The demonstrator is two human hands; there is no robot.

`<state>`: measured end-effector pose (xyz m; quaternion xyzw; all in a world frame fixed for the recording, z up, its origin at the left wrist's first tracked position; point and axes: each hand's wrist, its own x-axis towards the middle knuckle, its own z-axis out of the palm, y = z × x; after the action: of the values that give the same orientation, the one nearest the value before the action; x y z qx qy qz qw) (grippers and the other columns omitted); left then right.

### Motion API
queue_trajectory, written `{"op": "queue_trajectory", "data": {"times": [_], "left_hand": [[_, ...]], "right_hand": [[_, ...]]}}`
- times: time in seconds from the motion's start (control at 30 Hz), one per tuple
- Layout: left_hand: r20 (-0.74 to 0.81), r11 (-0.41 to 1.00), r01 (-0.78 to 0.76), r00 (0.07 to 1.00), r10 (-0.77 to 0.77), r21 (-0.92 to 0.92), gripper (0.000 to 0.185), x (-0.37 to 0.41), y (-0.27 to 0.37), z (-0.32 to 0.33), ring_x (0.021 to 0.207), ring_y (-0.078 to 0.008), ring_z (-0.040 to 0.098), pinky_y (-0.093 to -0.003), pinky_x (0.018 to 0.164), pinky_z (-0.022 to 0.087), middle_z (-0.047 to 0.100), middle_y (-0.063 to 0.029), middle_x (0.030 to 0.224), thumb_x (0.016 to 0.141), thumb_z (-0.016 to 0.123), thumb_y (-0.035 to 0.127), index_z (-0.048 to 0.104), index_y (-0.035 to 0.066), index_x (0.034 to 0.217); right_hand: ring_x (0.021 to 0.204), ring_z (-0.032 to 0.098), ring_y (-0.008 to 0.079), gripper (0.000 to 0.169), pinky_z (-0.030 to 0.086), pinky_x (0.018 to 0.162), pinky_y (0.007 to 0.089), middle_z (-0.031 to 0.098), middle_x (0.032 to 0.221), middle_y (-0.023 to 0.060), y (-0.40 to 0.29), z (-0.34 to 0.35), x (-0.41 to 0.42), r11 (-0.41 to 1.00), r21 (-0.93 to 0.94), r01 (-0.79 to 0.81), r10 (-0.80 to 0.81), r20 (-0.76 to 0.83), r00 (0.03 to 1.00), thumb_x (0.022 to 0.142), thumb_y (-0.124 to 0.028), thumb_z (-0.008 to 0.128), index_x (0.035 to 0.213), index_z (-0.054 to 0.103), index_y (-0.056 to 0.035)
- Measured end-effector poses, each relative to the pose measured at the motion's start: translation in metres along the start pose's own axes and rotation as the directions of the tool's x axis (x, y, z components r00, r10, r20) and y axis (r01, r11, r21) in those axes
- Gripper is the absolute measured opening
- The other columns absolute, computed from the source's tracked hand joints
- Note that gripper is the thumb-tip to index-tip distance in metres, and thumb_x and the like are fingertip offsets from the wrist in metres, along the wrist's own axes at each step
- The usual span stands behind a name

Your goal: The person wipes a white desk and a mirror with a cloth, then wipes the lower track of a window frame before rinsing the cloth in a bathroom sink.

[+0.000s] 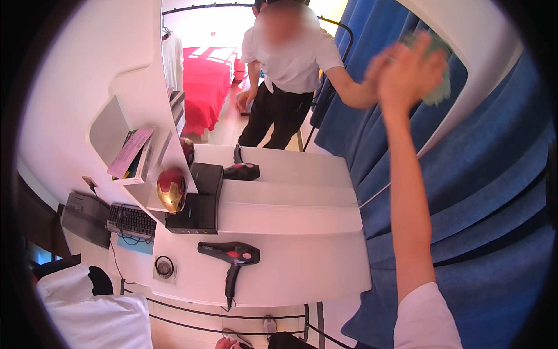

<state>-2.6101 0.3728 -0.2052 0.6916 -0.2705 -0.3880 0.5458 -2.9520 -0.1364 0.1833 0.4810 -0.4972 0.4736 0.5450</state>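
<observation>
A large mirror (279,126) stands behind a white dressing table (305,261). My right hand (407,74) is raised against the mirror's upper right part, fingers spread, pressing a green cloth (438,87) to the glass; both are blurred. The reflection shows my arm and white shirt. Low at the bottom edge, my left hand (226,343) is partly in view near my shoes, cut off by the frame; whether it holds anything is unclear. A black hair dryer (235,253) with red parts lies on the table, left of centre.
Left of the mirror, a shelf holds books (133,152) and a red and gold helmet (171,189) beside a black box (194,213). A round dark item (164,266), a keyboard (130,220) and white cloth (96,314) lie further left. Blue curtains (479,196) hang at right.
</observation>
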Motion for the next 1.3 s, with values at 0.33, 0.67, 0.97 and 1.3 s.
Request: {"op": "queue_trajectory", "data": {"times": [0.33, 0.67, 0.97, 1.3], "left_hand": [[0.005, 0.997, 0.009, 1.000, -0.009, 0.081, 0.034, -0.007, 0.016, 0.008, 0.106, -0.0248, 0.060, -0.0359, 0.095, 0.049, 0.057, -0.0146, 0.122, 0.098, 0.057, 0.004, 0.048, -0.001, 0.131], [0.083, 0.982, -0.076, 0.995, 0.062, 0.174, 0.036, -0.007, 0.020, 0.002, 0.105, -0.0244, 0.060, -0.0347, 0.093, 0.050, 0.055, -0.0142, 0.123, 0.097, 0.057, 0.003, 0.047, 0.000, 0.132], [0.092, 0.974, -0.100, 0.992, 0.082, 0.202, 0.038, -0.014, 0.033, 0.000, 0.107, -0.0235, 0.058, -0.0331, 0.094, 0.050, 0.053, -0.0142, 0.124, 0.097, 0.056, -0.001, 0.045, 0.000, 0.133], [0.050, 0.986, -0.041, 0.998, 0.034, 0.159, 0.038, -0.024, 0.037, 0.023, 0.107, -0.0236, 0.059, -0.0336, 0.094, 0.050, 0.054, -0.0140, 0.124, 0.096, 0.056, -0.002, 0.046, 0.000, 0.133]], "right_hand": [[0.125, 0.058, 0.0251, 0.042, 0.046, 0.104, 0.0505, 0.040, 0.157, 0.0057, -0.161, 0.000, -0.094, 0.610, 0.499, 0.615, -0.716, 0.014, 0.698, 0.091, -0.030, 0.058, 0.133, 0.061, -0.0311], [0.142, 0.024, 0.0551, 0.060, 0.017, 0.115, 0.0645, 0.024, 0.156, 0.0336, 0.150, -0.036, -0.151, 0.987, 0.088, -0.133, 0.120, 0.146, 0.982, 0.102, -0.038, 0.041, 0.154, 0.035, -0.0094], [0.138, 0.028, 0.0563, 0.060, 0.019, 0.115, 0.0631, 0.035, 0.146, 0.0338, 0.143, -0.023, -0.073, 0.997, 0.057, 0.054, -0.058, 0.076, 0.995, 0.103, -0.038, 0.040, 0.156, 0.032, -0.0120], [0.141, 0.043, 0.0267, 0.047, 0.051, 0.098, 0.0475, 0.038, 0.159, 0.0026, -0.081, -0.011, -0.173, 0.363, 0.671, 0.647, -0.899, 0.070, 0.432, 0.093, -0.028, 0.059, 0.140, 0.056, -0.0223]]}}
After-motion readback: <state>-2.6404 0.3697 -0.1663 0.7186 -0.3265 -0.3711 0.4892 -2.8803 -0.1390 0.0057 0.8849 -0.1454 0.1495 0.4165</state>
